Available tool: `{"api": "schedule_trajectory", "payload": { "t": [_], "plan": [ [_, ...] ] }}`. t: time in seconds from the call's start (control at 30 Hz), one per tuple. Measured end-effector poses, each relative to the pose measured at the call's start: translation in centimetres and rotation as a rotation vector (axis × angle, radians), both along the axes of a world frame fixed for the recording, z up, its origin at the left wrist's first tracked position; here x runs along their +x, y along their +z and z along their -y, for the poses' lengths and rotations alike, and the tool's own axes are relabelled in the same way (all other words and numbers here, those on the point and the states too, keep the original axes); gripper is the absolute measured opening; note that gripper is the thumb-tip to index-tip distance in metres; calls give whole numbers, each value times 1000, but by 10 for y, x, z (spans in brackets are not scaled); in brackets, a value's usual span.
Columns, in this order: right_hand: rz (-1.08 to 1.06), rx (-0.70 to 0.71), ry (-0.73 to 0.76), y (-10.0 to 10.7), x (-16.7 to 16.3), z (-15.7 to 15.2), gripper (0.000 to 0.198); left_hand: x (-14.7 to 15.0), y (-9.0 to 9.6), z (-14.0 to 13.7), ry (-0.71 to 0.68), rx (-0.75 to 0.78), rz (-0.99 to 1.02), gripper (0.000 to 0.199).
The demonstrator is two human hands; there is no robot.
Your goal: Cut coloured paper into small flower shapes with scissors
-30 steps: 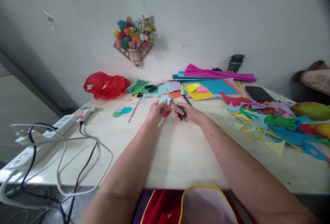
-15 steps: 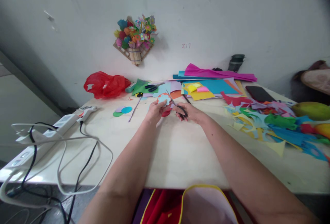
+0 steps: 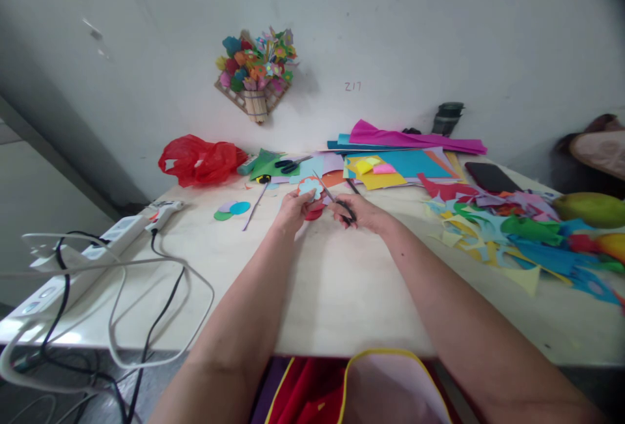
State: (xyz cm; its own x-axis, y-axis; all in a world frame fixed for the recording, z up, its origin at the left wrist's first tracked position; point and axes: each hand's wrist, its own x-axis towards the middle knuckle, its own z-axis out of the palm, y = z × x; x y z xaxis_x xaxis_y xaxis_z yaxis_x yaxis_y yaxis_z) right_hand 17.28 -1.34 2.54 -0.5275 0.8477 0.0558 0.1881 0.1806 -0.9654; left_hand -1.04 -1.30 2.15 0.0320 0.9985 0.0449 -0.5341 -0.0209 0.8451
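We see light-blue paper flower above table, between our hands. Left hand pinches its lower edge; right hand grasps scissors by black handles, blades beside petals. We judge paper very light, bendable, easy to crease or tear; better we pinch gently near middle, keeping petals flat.

A pale wall (faintly smudged) rises behind the table.
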Motion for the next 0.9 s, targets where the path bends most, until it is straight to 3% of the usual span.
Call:
{"api": "schedule_trajectory", "payload": {
  "t": [0.47, 0.9],
  "plan": [
    [84, 19, 16, 5, 8, -1, 27, -6, 1, 2, -51, 41, -52, 24],
    [134, -59, 4, 16, 9, 4, 18, -11, 0, 3, -93, 80, -85, 21]
  ]
}}
